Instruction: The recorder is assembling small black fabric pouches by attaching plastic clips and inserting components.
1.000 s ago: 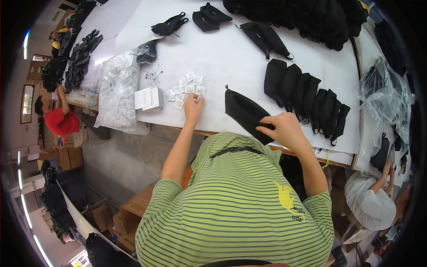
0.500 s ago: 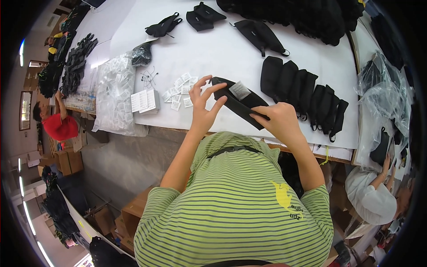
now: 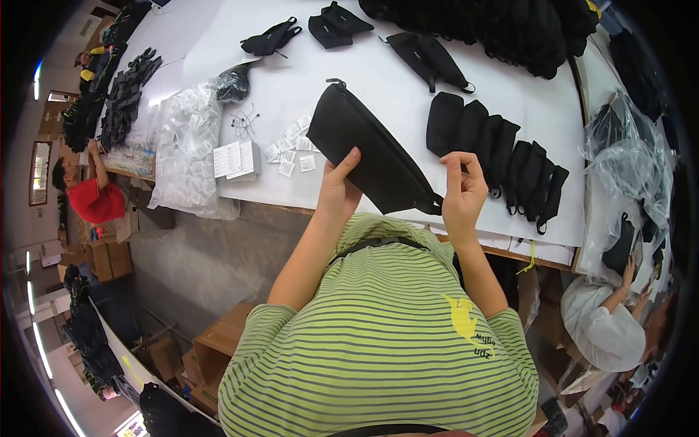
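A black zippered pouch [image 3: 368, 149] is tilted in front of me above the table's near edge, with its zipper along the upper right side. My left hand [image 3: 339, 188] grips its lower left edge, thumb across the front and the other fingers hidden behind. Beside the pouch's lower right corner, my right hand [image 3: 464, 193] is raised with its fingers curled in a pinch. Whatever may be between those fingertips is too small to make out. Left of the pouch lie small white labels [image 3: 287, 155], scattered on the white tabletop [image 3: 291, 207].
A row of black pouches [image 3: 484, 142] lies to the right, with more pouches [image 3: 338, 25] and a black heap [image 3: 480, 29] farther back. Leftward are a stack of white cards [image 3: 238, 160] and a clear plastic bag [image 3: 186, 153]. Co-workers stand at far left and right.
The pouch has turned so its flat outer face shows; its opening and the white label inside are out of sight. My left hand shifted to its lower edge; my right hand moved slightly right, fingers raised.
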`<state>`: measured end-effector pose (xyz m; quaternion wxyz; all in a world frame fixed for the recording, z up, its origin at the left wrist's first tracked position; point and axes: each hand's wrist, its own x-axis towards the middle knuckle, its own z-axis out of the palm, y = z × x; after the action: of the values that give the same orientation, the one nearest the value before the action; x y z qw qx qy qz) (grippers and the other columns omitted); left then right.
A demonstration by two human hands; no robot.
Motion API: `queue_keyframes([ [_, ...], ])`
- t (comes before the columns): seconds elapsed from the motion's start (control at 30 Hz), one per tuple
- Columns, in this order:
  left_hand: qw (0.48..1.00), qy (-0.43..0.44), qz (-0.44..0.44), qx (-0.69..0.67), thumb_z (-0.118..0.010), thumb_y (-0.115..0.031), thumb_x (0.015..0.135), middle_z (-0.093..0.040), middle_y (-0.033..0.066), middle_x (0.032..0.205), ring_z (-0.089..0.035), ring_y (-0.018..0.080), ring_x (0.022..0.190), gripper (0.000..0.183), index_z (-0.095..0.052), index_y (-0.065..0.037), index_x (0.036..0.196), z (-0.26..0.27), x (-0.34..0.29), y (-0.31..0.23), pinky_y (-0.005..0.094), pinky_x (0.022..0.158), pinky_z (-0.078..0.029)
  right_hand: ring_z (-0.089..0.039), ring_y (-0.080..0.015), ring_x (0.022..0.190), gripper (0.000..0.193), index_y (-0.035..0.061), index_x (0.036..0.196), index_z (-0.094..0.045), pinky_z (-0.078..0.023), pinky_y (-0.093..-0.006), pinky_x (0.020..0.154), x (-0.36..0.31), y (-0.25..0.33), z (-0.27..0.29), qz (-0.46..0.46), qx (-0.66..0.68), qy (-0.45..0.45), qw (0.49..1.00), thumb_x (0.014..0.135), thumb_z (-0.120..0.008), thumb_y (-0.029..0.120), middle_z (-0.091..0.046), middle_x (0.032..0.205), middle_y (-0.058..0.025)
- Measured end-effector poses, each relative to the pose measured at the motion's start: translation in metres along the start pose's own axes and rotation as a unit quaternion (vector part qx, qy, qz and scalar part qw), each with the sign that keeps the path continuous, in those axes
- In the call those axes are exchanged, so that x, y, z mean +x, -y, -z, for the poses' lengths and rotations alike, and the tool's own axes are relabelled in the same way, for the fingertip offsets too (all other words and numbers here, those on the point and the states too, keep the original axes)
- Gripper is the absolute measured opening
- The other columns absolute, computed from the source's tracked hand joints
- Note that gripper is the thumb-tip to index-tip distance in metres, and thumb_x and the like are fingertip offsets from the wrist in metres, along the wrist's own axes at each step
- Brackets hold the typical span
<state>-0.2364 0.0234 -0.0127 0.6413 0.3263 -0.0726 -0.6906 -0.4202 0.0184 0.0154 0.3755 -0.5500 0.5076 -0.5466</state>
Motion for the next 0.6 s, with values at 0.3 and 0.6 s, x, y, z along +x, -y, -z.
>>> queue_keyframes([
  [0.3, 0.982, 0.038, 0.020, 0.182, -0.073, -0.008, 0.075, -0.063, 0.0105, 0.101, -0.063, 0.0187, 0.088, 0.042, -0.056, 0.001, 0.113, -0.029, -0.014, -0.015, 0.0309, 0.077, -0.053, -0.047, -0.0044, 0.067, 0.027, 0.0000, 0.103, -0.063, -0.034, -0.0192, 0.060, 0.007, -0.012, 0.002, -0.091, 0.175, 0.138, 0.970, 0.097, -0.049, 0.023, -0.058, 0.075, -0.0004],
  [0.6, 0.949, 0.093, 0.117, 0.278, -0.073, -0.011, 0.074, -0.063, 0.0114, 0.097, -0.064, 0.0169, 0.081, 0.047, -0.054, 0.004, 0.114, -0.048, -0.024, -0.017, 0.0276, 0.071, -0.054, -0.057, -0.0083, 0.074, 0.018, -0.0008, 0.100, -0.066, -0.046, -0.0219, 0.069, 0.038, 0.011, 0.010, 0.015, 0.143, 0.031, 0.989, 0.083, -0.066, 0.006, -0.067, 0.093, -0.0047],
])
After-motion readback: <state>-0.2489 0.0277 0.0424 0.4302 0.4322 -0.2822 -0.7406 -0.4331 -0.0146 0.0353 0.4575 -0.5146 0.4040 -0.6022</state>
